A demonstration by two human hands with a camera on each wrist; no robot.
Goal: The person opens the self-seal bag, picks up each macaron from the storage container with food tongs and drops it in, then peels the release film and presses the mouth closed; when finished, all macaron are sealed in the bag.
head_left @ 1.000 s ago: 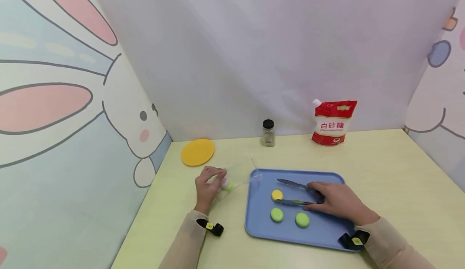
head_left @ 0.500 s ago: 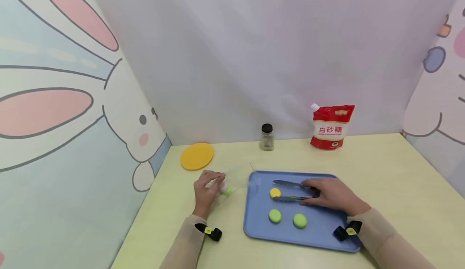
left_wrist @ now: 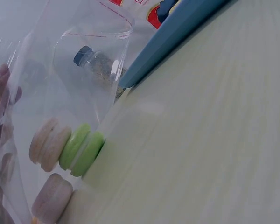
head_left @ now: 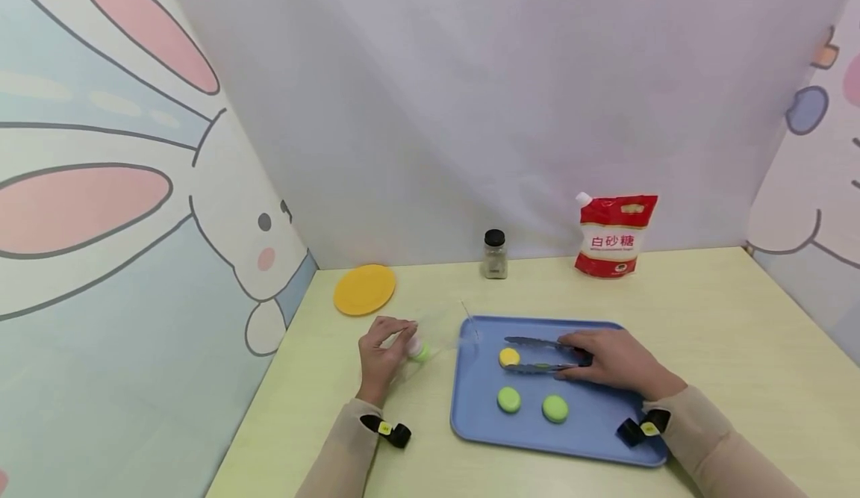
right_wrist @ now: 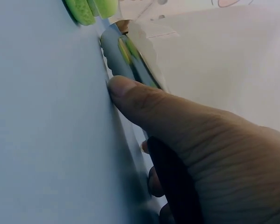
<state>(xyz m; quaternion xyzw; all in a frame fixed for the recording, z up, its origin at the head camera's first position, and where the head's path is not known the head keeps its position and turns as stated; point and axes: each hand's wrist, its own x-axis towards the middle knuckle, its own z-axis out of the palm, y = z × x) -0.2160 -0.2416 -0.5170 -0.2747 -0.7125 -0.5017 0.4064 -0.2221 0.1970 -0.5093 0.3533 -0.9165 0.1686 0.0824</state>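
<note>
My left hand (head_left: 381,355) pinches the edge of a clear plastic bag (left_wrist: 84,100) on the table left of the tray. Inside the bag show a green macaron (left_wrist: 81,151) and two pale pink ones, the upper pink macaron (left_wrist: 49,144) leaning against the green. With thumb and fingers on opposite arms, my right hand (head_left: 614,362) holds metal tongs (head_left: 537,369) low over the blue tray (head_left: 484,438). A yellow macaron (head_left: 508,356) lies between the tongs' spread tips. Nearer me on the tray sit two green macarons, one left (head_left: 508,399) and one right (head_left: 555,408).
At the back left lies a yellow plate (head_left: 365,290). A glass jar with a black lid (head_left: 495,255) and a red and white sugar pouch (head_left: 614,237) stand along the back wall. The bag's mouth reaches over the tray's left rim.
Over the second, my right hand has shifted slightly left and the tongs' arms have drawn a little closer around the yellow macaron. My left hand keeps its hold on the bag.
</note>
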